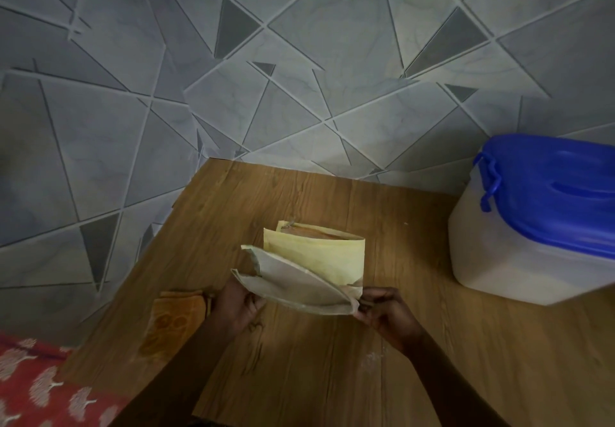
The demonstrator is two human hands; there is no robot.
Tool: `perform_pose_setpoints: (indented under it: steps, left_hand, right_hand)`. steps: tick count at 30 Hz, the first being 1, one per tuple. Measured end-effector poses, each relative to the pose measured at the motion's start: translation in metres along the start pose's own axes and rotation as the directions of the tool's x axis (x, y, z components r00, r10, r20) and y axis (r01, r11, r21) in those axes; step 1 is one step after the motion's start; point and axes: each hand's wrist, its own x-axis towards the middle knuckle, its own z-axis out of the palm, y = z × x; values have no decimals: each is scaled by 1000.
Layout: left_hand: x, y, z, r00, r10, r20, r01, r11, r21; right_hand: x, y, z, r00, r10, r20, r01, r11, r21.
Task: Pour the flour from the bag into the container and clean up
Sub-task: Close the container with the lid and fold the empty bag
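The flour bag (312,266), a flattened, folded paper bag in pale yellow and grey-white, is held just above the middle of the wooden table (299,376). My left hand (234,306) pinches its lower left edge and my right hand (387,310) pinches its lower right corner. The container (519,260), a white translucent tub, stands at the table's right edge with its blue lid (552,193) on. A white mass shows through its wall.
An orange-brown patterned cloth (174,316) lies on the table left of my left hand. A faint dusting of flour (372,358) marks the wood below my right wrist. A grey geometric-tiled wall (299,77) backs the table. Red patterned fabric (36,390) lies at the lower left.
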Motion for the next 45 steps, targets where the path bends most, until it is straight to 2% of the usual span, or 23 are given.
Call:
perform_pose_setpoints:
  steps: [2, 3, 6, 9, 11, 13, 14, 18, 21, 23, 26, 30, 33, 36, 40, 43, 45]
  left_hand:
    - [1, 1, -3, 999, -14, 40, 16, 998, -68]
    - [0, -2, -5, 999, 24, 34, -22, 999, -50]
    - [-10, -9, -14, 997, 1, 72, 0, 1000, -24]
    - [-34, -5, -8, 993, 51, 107, -65, 989, 130]
    - [-45, -5, -1, 985, 27, 172, -82, 945, 318]
    - [-61, -6, 13, 986, 19, 164, -90, 893, 441]
    - [-67, -6, 17, 990, 57, 130, -114, 869, 481]
    - [-98, -18, 31, 968, 166, 190, -239, 840, 487]
    - [-120, -36, 41, 968, 195, 160, -248, 845, 474]
    - [-137, -48, 50, 959, 251, 135, -285, 854, 435]
    - [-161, -62, 55, 932, 356, 63, -340, 804, 487]
    - [-188, -75, 48, 896, 440, 56, -390, 723, 570]
    - [-204, -85, 33, 893, 449, 17, -378, 730, 570]
    - [-222, -92, 21, 883, 466, -60, -359, 752, 554]
    - [-245, -93, 5, 860, 502, -90, -358, 721, 593]
    - [-258, -93, -20, 834, 536, -130, -355, 701, 619]
    - [-268, -91, -37, 827, 530, -187, -337, 733, 591]
  right_hand:
    - [-7, -4, 0, 997, -50, 58, 54, 995, -80]
    - [-12, -6, 2, 995, -71, 69, 80, 988, -134]
    - [-24, -12, 6, 993, -119, 28, 122, 963, -239]
    - [-33, -15, 9, 985, -167, -53, 144, 944, -298]
    - [-41, -17, 10, 981, -181, -67, 151, 937, -315]
    - [-49, -21, 11, 980, -180, -81, 144, 932, -333]
    - [-54, -24, 11, 978, -189, -87, 146, 922, -358]
    - [-74, -37, 9, 966, -252, -53, 191, 838, -511]
    - [-86, -42, 8, 960, -280, -8, 212, 748, -629]
    - [-94, -44, 8, 954, -301, 19, 245, 737, -630]
    - [-104, -49, 8, 953, -294, 76, 288, 797, -530]
    - [-120, -54, 17, 954, -234, 187, 294, 845, -447]
    - [-126, -53, 26, 941, -204, 270, 317, 810, -493]
    - [-129, -47, 39, 941, -178, 287, 313, 778, -545]
    - [-134, -35, 64, 917, -148, 370, 350, 741, -573]
    - [-137, -28, 89, 897, -123, 425, 367, 742, -561]
    - [-137, -19, 104, 895, -91, 436, 350, 749, -563]
